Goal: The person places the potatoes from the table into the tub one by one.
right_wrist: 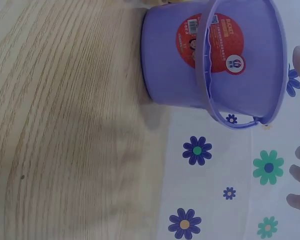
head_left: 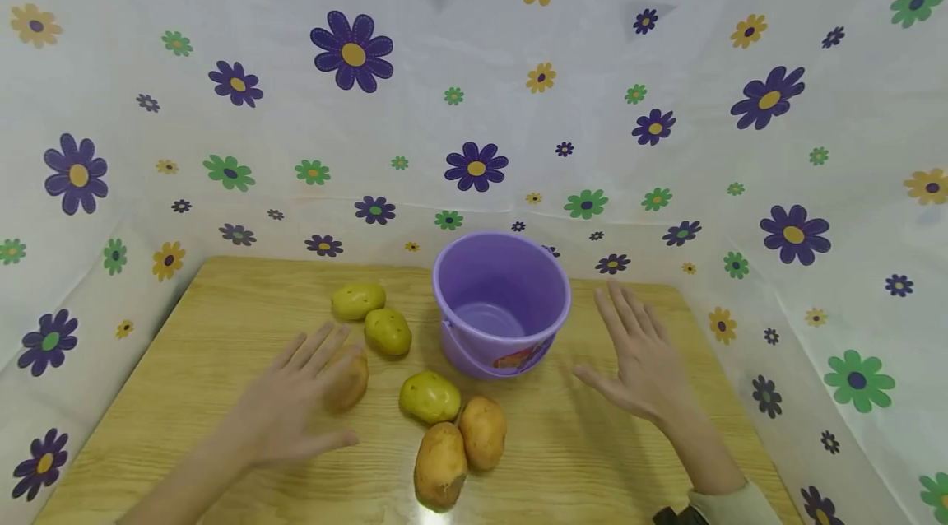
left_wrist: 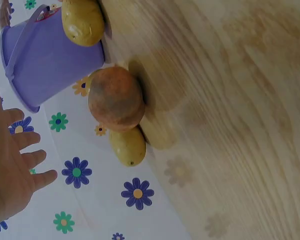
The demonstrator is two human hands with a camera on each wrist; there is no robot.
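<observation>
A purple bucket [head_left: 504, 295] stands upright at the back of the table, its handle hanging down the front. Left of it lie two yellow-green potatoes [head_left: 388, 332], with a brown potato [head_left: 354, 381] partly hidden by my left hand [head_left: 292, 406]. That hand hovers over the table with fingers spread, holding nothing. In front of the bucket a third yellow-green potato [head_left: 429, 397] lies beside two tan potatoes [head_left: 440, 466]. To the right of the bucket my right hand [head_left: 638, 356] is raised, fingers straight and thumb out, with nothing in it. A red label [right_wrist: 212, 44] shows on the bucket's side.
The wood-grain table [head_left: 222, 327] meets a white cloth [head_left: 415, 122] printed with flowers, which rises along its back and both sides. A dark band [head_left: 680, 516] sits at my right wrist by a light sleeve [head_left: 733, 504].
</observation>
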